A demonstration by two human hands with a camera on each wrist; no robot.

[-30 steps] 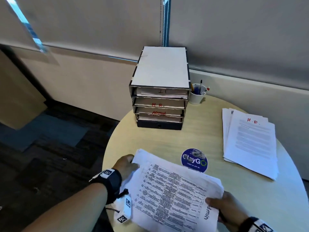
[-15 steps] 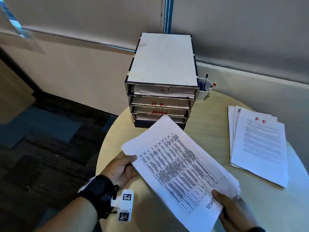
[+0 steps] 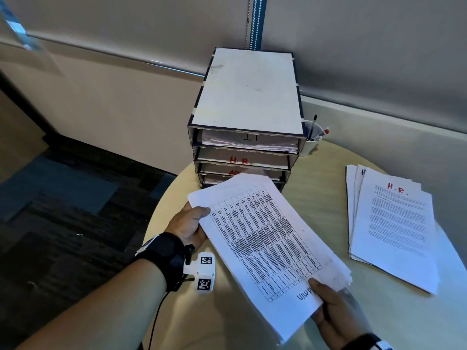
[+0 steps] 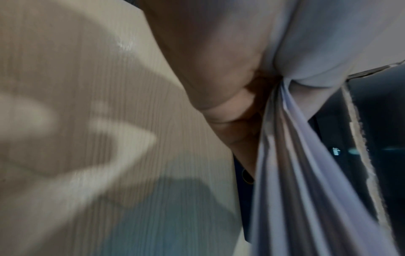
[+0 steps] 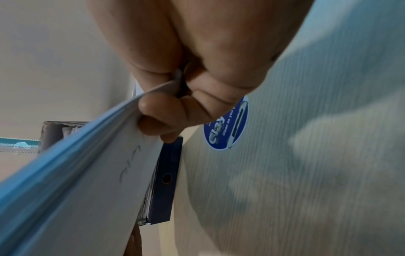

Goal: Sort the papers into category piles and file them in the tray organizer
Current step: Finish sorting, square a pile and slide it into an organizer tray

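A stack of printed table sheets marked "Admin" hangs above the round table, its far corner just in front of the tray organizer. My left hand grips the stack's left edge, thumb on top. My right hand pinches the near corner, thumb over the word "Admin". The organizer has stacked trays labelled "IT", "H.R." and one partly hidden red label. In the right wrist view my fingers curl under the Admin stack. The left wrist view shows my fingers against the sheets.
A second pile of papers headed "H.R." lies on the right of the table. A white cup with pens stands right of the organizer. A blue round sticker is on the tabletop under the held stack.
Both hands have lifted the Admin stack off the table and carried it forward toward the organizer, turning it so a far corner points at the lower trays.
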